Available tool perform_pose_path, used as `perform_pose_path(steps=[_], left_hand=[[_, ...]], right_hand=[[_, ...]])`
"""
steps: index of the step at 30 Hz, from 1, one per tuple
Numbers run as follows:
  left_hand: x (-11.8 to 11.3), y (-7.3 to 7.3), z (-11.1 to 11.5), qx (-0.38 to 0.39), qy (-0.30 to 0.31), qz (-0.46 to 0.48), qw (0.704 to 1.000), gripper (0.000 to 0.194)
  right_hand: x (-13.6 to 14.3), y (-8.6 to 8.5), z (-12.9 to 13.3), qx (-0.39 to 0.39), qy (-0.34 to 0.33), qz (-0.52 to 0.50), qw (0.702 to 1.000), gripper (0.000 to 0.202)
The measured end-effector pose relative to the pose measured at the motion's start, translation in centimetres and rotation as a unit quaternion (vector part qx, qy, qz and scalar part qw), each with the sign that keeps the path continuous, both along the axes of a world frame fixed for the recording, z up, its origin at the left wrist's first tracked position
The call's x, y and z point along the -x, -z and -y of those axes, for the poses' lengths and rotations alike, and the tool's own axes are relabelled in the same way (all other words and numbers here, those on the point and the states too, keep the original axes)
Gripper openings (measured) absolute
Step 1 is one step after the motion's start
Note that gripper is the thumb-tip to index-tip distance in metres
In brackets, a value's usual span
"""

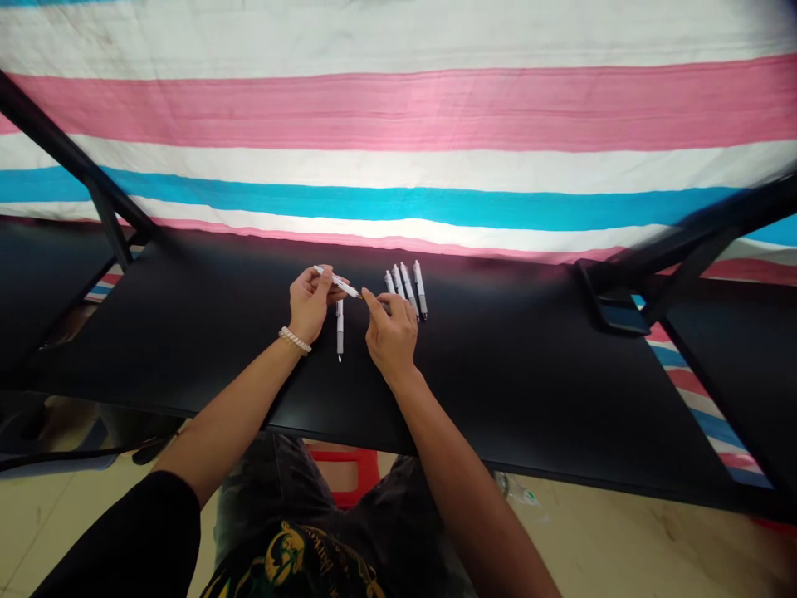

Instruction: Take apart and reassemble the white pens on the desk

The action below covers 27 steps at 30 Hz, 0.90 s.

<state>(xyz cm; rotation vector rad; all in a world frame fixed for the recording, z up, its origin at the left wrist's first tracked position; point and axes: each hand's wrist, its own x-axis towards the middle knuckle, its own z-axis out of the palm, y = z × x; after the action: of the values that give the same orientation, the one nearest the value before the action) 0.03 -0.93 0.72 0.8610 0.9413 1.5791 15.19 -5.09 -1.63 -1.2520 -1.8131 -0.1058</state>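
Observation:
My left hand pinches a white pen barrel, tilted down toward the right. A thin refill tip seems to show at its lower end. Close by, my right hand is closed around a small grey piece that looks like a pen's grip; the fingers hide most of it. Its index finger points at the barrel's end. Between the hands, a white pen with a grey grip lies on the black table. Several more white pens lie side by side beyond my right hand, partly covered by it.
A striped cloth hangs along the table's far edge. Black metal supports stand at the left, with a matching black frame at the right. Below the near edge are a red stool and a clear plastic item.

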Motion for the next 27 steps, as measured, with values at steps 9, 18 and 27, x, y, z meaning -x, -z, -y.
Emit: perform_pose_path(steps=[9,18,27], left_hand=[[-0.4,0.5,0.1,-0.006,0.002,-0.043,0.999,0.043],[-0.5,1.2,-0.4,0.014,-0.015,-0.020,1.000,0.040],[-0.4,1.4,-0.5,0.011,-0.034,-0.040,0.999,0.040]], right_hand=[[0.2,-0.1,0.3,0.021,-0.095,-0.149,0.984,0.031],[0.0,-0.2,-0.1,0.081,-0.076,-0.250,0.962,0.032],[-0.2,-0.1,-0.3,0.123,-0.086,-0.286,0.946,0.024]])
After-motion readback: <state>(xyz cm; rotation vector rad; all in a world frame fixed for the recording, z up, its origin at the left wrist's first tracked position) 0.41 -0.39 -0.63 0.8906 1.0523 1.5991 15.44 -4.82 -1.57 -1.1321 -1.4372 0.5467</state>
